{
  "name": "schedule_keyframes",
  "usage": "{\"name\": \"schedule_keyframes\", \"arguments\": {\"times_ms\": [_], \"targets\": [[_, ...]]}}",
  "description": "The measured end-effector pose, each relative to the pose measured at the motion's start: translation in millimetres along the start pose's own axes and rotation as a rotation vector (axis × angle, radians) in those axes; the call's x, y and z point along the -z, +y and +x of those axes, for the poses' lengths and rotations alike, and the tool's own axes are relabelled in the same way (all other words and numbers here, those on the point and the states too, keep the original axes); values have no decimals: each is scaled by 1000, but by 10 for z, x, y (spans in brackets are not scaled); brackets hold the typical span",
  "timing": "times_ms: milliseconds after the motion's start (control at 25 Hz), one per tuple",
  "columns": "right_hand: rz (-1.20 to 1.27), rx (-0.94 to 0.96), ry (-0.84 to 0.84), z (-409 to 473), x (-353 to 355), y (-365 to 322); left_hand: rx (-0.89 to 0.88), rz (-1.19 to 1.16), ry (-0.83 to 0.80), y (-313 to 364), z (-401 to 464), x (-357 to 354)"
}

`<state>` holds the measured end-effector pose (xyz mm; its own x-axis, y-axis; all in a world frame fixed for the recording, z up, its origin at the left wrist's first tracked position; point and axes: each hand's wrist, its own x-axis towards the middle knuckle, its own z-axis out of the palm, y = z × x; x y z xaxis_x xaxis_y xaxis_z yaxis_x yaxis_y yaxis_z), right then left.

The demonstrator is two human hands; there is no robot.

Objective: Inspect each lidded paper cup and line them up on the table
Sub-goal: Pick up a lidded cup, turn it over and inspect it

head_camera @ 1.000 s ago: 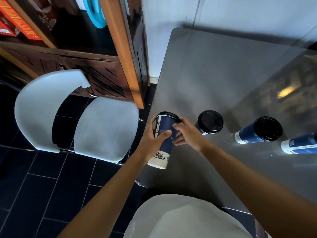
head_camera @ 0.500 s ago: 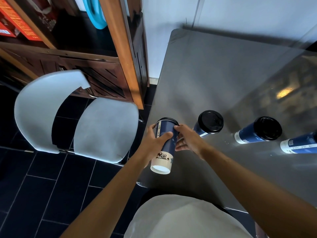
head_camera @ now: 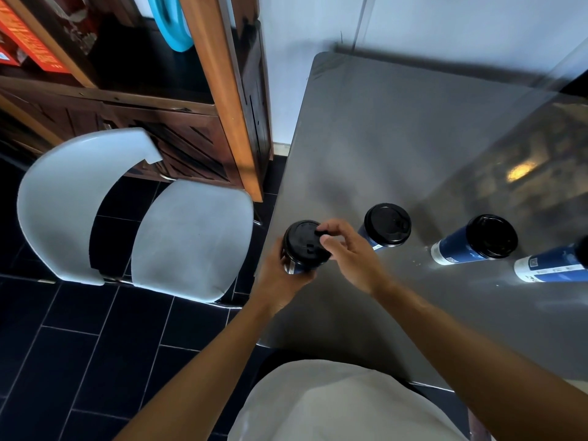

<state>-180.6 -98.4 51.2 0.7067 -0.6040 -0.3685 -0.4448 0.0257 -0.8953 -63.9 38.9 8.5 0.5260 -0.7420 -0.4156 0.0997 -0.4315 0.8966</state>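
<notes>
I hold a dark blue paper cup with a black lid (head_camera: 304, 245) upright over the left edge of the steel table (head_camera: 397, 138). My left hand (head_camera: 280, 278) wraps its body from below. The fingertips of my right hand (head_camera: 346, 249) pinch the lid's right rim. To the right, three more blue lidded cups stand in a row on the table: one (head_camera: 386, 227) close to my right hand, a second (head_camera: 477, 240) farther right, and a third (head_camera: 550, 265) cut off by the frame edge.
A white plastic chair (head_camera: 143, 218) stands on dark floor tiles left of the table. Behind it is a wooden cabinet (head_camera: 178, 122). A white wall runs behind the table. My light-clothed lap (head_camera: 334, 405) fills the bottom.
The cup was tilted with its white base toward me; now it is turned upright, lid facing the camera. My right hand has shifted from the cup's side to the lid rim.
</notes>
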Motion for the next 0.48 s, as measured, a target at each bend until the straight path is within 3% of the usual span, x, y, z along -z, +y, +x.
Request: {"name": "schedule_keyframes", "arguments": {"times_ms": [120, 360, 480], "targets": [[-198, 67, 39, -54, -4, 41, -37, 36, -23, -107, -28, -63], [-282, -53, -86, -89, -8, 34, -54, 140, -38, -254, -125, -125], [-472, -5, -65, -54, -97, -76, -10, 159, -36, -276, -135, -147]]}}
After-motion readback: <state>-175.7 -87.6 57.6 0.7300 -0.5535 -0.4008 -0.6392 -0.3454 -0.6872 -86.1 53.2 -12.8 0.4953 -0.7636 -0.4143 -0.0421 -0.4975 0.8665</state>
